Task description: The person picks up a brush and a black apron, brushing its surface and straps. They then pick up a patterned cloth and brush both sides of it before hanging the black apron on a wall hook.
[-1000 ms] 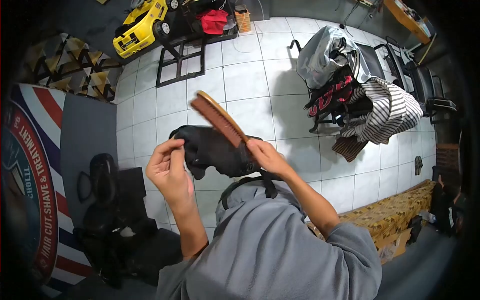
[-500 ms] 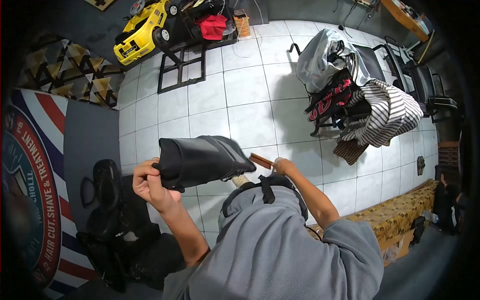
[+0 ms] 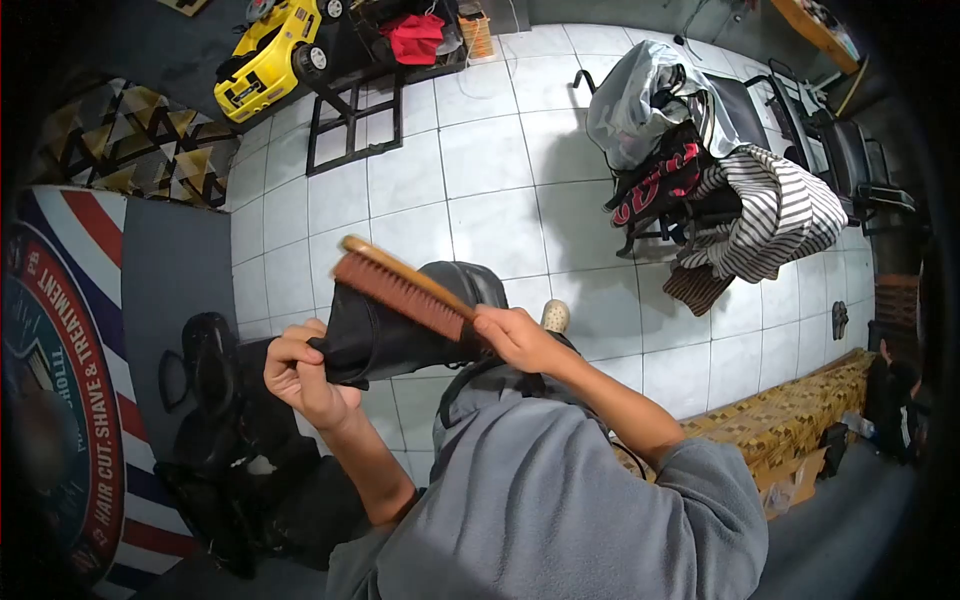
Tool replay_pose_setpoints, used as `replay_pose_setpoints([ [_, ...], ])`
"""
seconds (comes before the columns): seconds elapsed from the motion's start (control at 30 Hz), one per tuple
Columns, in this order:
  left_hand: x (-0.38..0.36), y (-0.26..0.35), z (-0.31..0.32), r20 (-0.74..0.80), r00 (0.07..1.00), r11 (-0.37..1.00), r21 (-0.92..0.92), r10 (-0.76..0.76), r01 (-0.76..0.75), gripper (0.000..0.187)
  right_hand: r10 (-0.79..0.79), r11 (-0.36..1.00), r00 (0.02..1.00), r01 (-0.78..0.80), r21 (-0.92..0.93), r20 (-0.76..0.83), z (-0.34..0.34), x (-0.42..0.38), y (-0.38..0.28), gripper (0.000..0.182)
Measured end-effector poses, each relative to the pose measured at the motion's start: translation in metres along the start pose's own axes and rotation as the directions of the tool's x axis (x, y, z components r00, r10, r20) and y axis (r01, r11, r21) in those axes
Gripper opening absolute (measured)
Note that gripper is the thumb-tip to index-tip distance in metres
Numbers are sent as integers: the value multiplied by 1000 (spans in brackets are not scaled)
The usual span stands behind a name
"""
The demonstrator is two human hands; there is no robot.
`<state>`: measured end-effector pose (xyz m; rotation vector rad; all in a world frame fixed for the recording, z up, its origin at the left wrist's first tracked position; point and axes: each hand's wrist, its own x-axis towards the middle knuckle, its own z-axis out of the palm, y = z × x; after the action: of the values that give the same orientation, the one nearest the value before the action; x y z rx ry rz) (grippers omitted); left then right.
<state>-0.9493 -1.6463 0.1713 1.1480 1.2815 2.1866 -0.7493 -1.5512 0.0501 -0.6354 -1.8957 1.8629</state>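
Observation:
A black leather-like item (image 3: 400,335) with seams and a baggy shape hangs in front of my torso. My left hand (image 3: 312,375) pinches its near left edge between thumb and fingers. The grip of a wooden-backed brush (image 3: 405,290) with reddish-brown bristles is in my right hand (image 3: 520,338), fingers closed round it. The brush lies slantwise over the black item, its bristles facing down and left, and hides part of the item's surface.
Beyond the white tiled floor (image 3: 490,150) stand a yellow toy car (image 3: 270,65) and a black metal frame (image 3: 355,125). A chair holds a silver cape (image 3: 640,105) and striped cloth (image 3: 770,215). A patterned bench (image 3: 770,415) runs along the right, dark bags (image 3: 250,480) at left.
My right hand has come left and up with the brush, from beyond the black item's far right end to over it. My left hand keeps its pinch on the edge.

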Motion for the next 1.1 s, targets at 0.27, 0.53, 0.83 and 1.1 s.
replay_pose_setpoints([
  [0.27,3,12,7,18,1000,958,-287,17,-11,18,730,383,639,-676,-630,-242,-39,-71,254,52],
  [0.53,7,-5,21,187,970,940,-272,-157,205,20,446,846,872,-484,-222,-200,-48,-44,201,56],
  [0.83,28,-4,32,360,926,931,-286,-113,225,25,33,913,940,-166,372,338,-44,27,0,43],
  [1.1,42,7,10,577,810,745,-585,104,321,24,658,290,722,-506,-813,-215,-71,-18,212,49],
])
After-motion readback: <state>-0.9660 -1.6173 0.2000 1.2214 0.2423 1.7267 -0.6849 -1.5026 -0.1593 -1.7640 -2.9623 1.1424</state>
